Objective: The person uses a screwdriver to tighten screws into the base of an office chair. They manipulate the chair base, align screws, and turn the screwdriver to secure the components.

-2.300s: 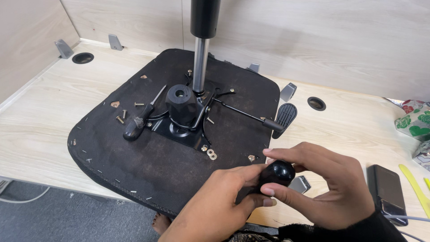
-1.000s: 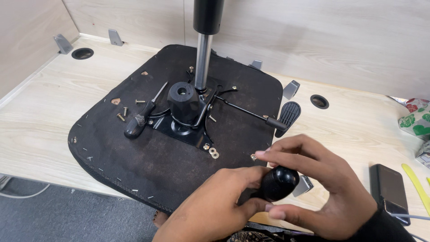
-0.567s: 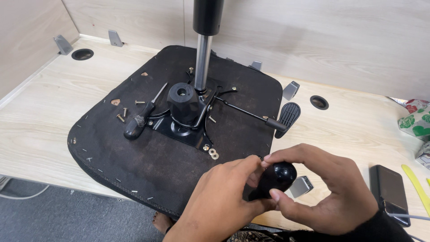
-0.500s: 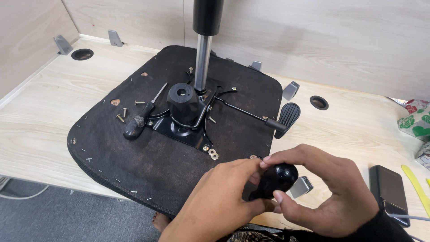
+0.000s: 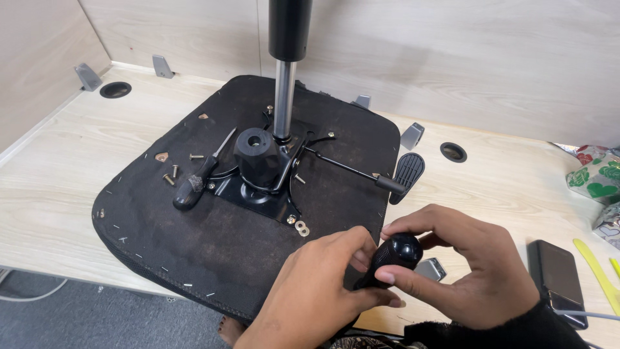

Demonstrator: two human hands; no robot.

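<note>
An upturned black seat base (image 5: 194,239) lies on the desk (image 5: 58,187); a screwdriver (image 5: 197,181), loose screws (image 5: 173,174) and washers (image 5: 300,227) rest on it. At its near-right edge, both hands meet: left hand (image 5: 316,297) and right hand (image 5: 465,271) fingers close around a black knob (image 5: 395,253).

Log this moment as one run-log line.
left hand: gripping black knob | right hand: on same knob | screwdriver: lying on upturned seat | washers: loose by bracket
</note>
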